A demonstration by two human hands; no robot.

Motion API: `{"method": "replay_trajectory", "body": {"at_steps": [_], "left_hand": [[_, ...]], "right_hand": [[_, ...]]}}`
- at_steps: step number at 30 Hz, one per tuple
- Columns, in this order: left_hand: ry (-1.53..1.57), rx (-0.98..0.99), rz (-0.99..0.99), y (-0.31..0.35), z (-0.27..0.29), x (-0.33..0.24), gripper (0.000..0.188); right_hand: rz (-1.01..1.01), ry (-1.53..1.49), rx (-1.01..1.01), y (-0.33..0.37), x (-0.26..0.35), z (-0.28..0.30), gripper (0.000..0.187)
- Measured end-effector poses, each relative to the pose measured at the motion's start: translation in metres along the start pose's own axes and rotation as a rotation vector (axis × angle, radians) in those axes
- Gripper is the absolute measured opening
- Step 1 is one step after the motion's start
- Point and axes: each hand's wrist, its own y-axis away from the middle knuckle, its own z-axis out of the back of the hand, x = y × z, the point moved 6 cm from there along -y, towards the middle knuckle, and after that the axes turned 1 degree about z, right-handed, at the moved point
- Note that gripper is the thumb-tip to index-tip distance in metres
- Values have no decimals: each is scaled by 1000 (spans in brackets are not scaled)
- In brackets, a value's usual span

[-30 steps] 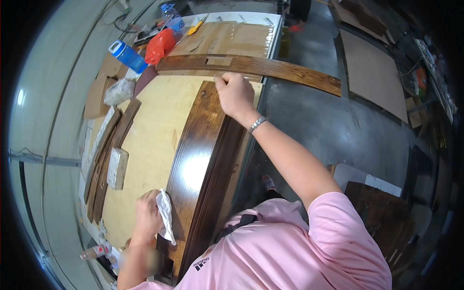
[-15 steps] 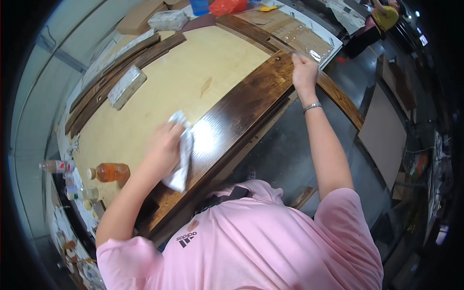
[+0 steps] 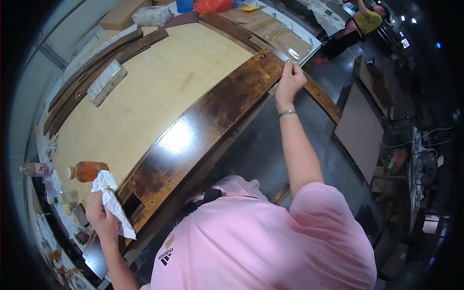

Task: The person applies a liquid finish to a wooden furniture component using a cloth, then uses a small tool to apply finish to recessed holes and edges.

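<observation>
A long dark-brown wooden board [image 3: 212, 108] lies slantwise along the near edge of the pale worktop [image 3: 140, 116], its glossy face up. At the board's near left end, my left hand [image 3: 102, 217] is closed around a crumpled white cloth [image 3: 113, 200], which hangs beside a dark recess in the wood. My right hand [image 3: 291, 86] pinches the board's far right corner, fingers together; a metal-banded bracelet is on that wrist. Just beyond the cloth stands or lies a bottle of orange-brown liquid [image 3: 91, 171] with a pale cap.
Brown wooden strips [image 3: 96, 65] and a wrapped block [image 3: 107, 83] lie along the far left. Flattened cardboard [image 3: 266, 30] and a red plastic bag [image 3: 212, 6] are at the back. A grey panel [image 3: 360, 133] leans at right. Another person [image 3: 365, 24] stands beyond.
My left hand has slid the cloth from the middle of the board down to its near left end. My right hand keeps its hold on the corner. The whole view has shifted slightly.
</observation>
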Motion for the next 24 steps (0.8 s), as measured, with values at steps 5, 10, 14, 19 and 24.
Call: {"method": "replay_trajectory", "body": {"at_steps": [5, 10, 14, 19, 24], "left_hand": [[163, -110, 165, 15, 16, 33, 14], [191, -270, 373, 54, 61, 86, 27], [337, -560, 423, 72, 93, 113, 28], [371, -775, 479, 101, 125, 109, 29], [214, -672, 432, 91, 121, 29, 35]], "right_hand": [[-137, -105, -58, -7, -24, 5, 23], [-385, -299, 175, -5, -35, -7, 16], [-453, -412, 355, -39, -67, 20, 26], [-340, 26, 330, -31, -40, 41, 14], [299, 86, 1089, 111, 205, -36, 54]]}}
